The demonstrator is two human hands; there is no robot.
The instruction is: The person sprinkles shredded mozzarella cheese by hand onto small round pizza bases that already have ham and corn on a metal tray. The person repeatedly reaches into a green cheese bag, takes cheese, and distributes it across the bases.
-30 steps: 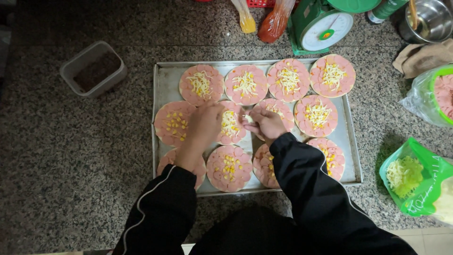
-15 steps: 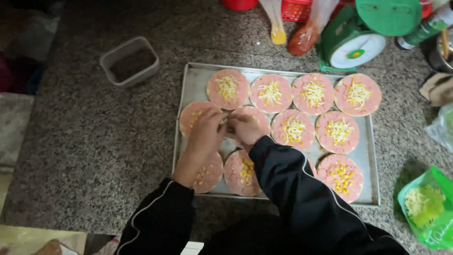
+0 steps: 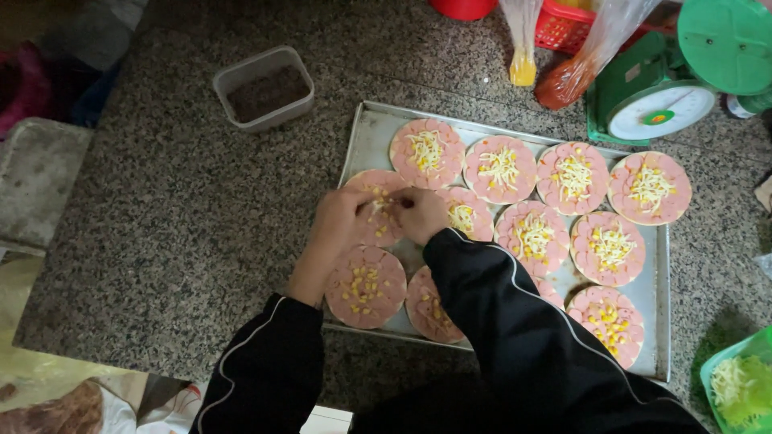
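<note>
We work at a granite surface (image 3: 161, 241) carrying a metal tray (image 3: 362, 145) of round pizzas near its far right corner. A green scale (image 3: 667, 88) stands beyond the tray, a tub (image 3: 264, 87) to its far left. Over the pizza (image 3: 378, 213) by the tray's left edge, our left hand (image 3: 342, 219) and right hand (image 3: 422, 213) meet, fingers pinched together on cheese shreds (image 3: 378, 205).

One head-worn camera looks steeply down, fairly close, over the tray (image 3: 366, 141) on the counter (image 3: 161, 233).
</note>
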